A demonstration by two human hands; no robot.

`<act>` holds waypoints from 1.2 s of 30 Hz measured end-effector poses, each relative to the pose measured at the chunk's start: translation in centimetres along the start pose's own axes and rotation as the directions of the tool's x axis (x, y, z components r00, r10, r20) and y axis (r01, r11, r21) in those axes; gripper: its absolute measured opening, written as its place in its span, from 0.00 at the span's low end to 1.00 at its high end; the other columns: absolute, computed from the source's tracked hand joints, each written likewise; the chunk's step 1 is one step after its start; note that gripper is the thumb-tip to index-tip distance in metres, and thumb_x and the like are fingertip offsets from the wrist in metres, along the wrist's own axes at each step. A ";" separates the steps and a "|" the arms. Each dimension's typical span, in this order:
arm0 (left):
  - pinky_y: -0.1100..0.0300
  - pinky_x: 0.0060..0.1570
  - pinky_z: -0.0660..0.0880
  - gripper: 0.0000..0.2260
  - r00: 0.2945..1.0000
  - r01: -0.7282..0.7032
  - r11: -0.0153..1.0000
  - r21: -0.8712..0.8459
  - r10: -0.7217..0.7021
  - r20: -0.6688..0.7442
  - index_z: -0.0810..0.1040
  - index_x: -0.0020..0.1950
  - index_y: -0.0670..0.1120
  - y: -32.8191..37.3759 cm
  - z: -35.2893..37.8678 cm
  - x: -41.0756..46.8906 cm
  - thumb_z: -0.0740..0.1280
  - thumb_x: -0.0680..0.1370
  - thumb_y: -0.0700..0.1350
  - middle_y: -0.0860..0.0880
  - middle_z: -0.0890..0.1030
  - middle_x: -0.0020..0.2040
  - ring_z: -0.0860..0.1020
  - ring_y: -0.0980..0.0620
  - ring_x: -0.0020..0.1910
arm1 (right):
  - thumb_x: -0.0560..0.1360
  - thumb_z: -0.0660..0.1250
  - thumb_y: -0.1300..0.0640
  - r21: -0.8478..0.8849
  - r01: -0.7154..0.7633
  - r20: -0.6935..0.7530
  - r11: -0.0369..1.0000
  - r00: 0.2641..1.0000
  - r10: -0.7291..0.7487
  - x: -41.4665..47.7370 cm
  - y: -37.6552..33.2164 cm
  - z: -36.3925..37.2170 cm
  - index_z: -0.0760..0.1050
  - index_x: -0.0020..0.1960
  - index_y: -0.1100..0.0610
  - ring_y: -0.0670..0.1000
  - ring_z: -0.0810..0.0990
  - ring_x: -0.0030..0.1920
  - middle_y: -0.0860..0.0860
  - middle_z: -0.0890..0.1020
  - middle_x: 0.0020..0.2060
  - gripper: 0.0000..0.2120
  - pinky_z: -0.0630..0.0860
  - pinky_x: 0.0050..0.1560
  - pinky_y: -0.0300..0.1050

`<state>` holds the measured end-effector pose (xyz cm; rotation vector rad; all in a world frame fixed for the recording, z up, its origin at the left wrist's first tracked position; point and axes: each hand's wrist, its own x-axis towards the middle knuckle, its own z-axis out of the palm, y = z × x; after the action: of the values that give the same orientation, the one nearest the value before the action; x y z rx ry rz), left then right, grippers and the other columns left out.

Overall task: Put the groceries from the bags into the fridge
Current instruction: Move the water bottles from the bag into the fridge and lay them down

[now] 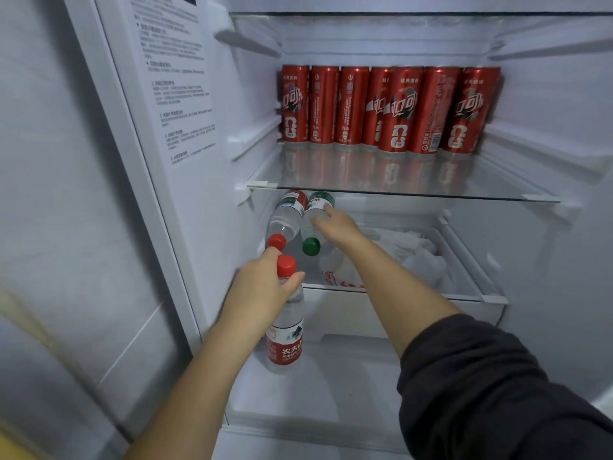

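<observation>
The fridge stands open in front of me. My left hand [265,287] grips the neck of an upright water bottle [286,340] with a red cap and red label, held before the lower shelf's front edge. My right hand [335,225] reaches onto the lower glass shelf [414,292] and rests on a green-capped bottle [313,224] lying on its side, cap toward me. Beside it on the left lies a red-capped bottle [286,218], touching it. Several red cola cans [388,109] stand in a row at the back of the upper glass shelf [398,190].
White plastic bags [411,254] lie on the lower shelf to the right of the bottles. The open fridge door [159,127] with a printed notice is at the left. Below the lower shelf is the white bottom compartment [315,386].
</observation>
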<state>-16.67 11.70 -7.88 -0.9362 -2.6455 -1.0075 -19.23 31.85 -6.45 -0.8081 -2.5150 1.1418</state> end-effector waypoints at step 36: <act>0.70 0.39 0.69 0.11 0.938 -0.341 0.823 -0.454 0.327 -0.111 0.68 0.55 0.49 2.8 2.8 -1.1 0.68 0.77 0.46 0.54 0.74 0.41 0.74 0.61 0.41 | 0.78 0.67 0.48 0.674 -0.005 -0.268 0.739 0.930 0.251 -13.1 10.8 -8.9 0.80 0.50 0.55 0.54 0.84 0.40 0.53 0.84 0.45 0.10 0.81 0.43 0.47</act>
<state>-13.89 14.56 -8.90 -1.4060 -2.1255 -1.5766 -0.55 35.39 -8.93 -0.8767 -1.5914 1.6341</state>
